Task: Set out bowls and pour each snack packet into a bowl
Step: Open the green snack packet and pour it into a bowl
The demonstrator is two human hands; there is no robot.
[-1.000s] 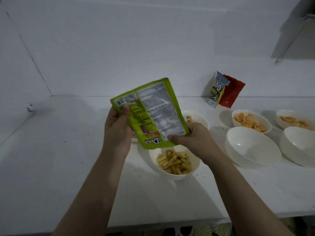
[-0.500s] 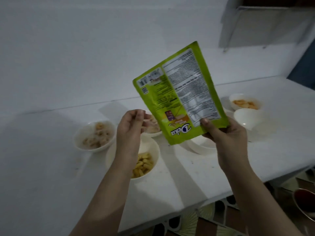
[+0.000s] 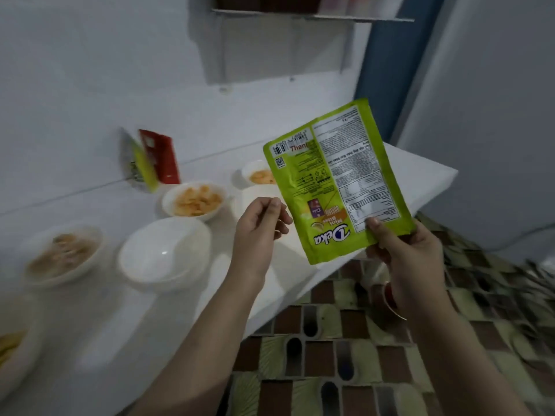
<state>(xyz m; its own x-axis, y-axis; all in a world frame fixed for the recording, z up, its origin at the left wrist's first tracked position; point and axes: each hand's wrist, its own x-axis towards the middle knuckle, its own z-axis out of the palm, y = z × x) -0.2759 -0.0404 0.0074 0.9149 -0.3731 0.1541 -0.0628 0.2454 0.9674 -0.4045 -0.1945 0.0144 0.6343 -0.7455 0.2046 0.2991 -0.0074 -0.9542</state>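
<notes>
My right hand pinches the lower corner of a flat green snack packet, held upside down above the counter's right end. My left hand hovers just left of the packet with fingers loosely curled and holds nothing. On the white counter stand an empty white bowl, a bowl of orange chips, a second chip bowl partly behind the packet, a bowl of pale snack, and a bowl of yellow sticks at the left edge.
Two packets, one red and one green-yellow, lean against the back wall. A shelf hangs above. Patterned floor tiles lie below the counter's edge, and a blue door frame stands at the right.
The view has swung to the right. My right hand carried the green packet rightward past the bowl of yellow sticks. My left hand let go of the packet a second ago and stays off it.
</notes>
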